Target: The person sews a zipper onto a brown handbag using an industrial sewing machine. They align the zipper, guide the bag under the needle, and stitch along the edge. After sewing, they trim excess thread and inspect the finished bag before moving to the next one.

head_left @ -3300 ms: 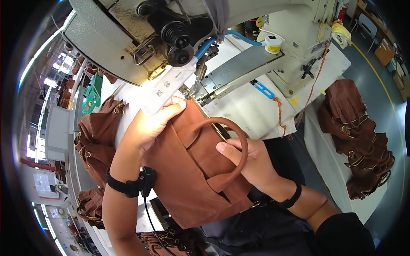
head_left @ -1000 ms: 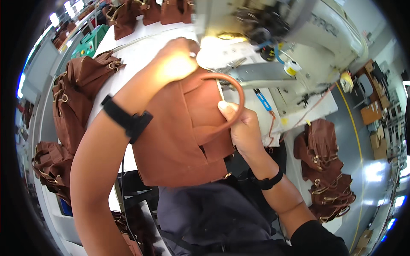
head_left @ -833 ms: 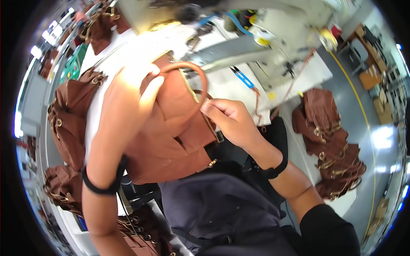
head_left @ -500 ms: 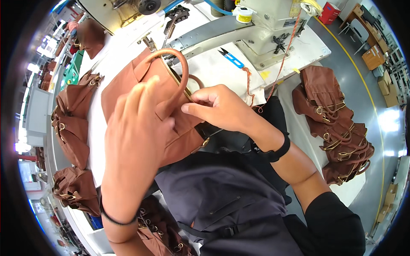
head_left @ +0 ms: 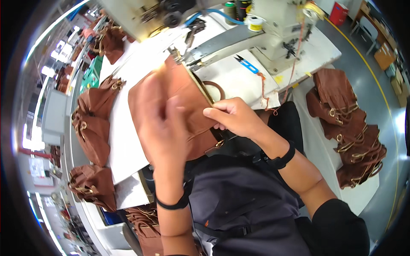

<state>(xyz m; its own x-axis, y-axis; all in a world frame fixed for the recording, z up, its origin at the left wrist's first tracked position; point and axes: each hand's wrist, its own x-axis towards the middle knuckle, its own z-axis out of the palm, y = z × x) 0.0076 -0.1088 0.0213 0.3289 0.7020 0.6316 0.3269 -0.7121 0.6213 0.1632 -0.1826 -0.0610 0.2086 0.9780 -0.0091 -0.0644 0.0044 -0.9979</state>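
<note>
A brown handbag (head_left: 197,113) lies tilted on the white table under the sewing machine's needle end. Its gold zipper (head_left: 200,85) runs along the top edge, and one rolled handle (head_left: 217,88) loops out on the far side. My right hand (head_left: 234,115) pinches the bag's edge at the near end of the zipper, thumb on top. Over the bag's front panel, my left hand (head_left: 164,117) is smeared by motion, so its fingers cannot be read. The handle on the nearer side is not visible now.
A sewing machine (head_left: 273,51) stands behind the bag. Blue thread snips (head_left: 247,65) lie on the table beside orange thread (head_left: 264,89). Brown bags (head_left: 337,111) are piled on the right; more bags (head_left: 92,141) line the table's left side. A white tub (head_left: 255,23) stands at the back.
The near handle, upright before, no longer shows. My left hand has moved over the bag's front. My right hand keeps its grip at the zipper's end. The whole view has shifted.
</note>
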